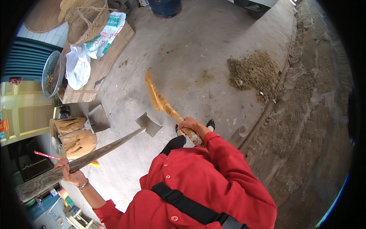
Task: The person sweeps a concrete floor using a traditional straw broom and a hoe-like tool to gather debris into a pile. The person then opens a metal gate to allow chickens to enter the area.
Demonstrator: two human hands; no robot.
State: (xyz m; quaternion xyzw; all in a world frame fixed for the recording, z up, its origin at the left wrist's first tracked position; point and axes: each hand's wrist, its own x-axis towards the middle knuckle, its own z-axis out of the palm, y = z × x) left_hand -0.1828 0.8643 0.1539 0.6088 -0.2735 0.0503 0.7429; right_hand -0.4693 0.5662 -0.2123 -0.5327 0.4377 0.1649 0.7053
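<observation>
My left hand point(74, 175) grips the long wooden handle of a shovel point(111, 146) near its upper end. A flat metal blade point(148, 125) on its far end is at or just above the concrete floor, in front of my feet. My right hand point(190, 123) is closed around the bound handle of a straw hand broom point(171, 112). The broom's bristles point ahead and to the left, over the floor, slightly blurred. A heap of brown, sandy loose material point(254, 73) lies ahead on the right, with a thin scattering point(206, 76) of it to its left.
A metal dustpan point(99, 118) stands at the left beside a wooden stump point(77, 137). Behind them, a wooden board point(114, 54) bears a woven basket point(85, 21) and plastic sacks point(78, 67). A raised edge point(264, 114) borders rough ground on the right. A dark tub point(165, 8) stands farther ahead.
</observation>
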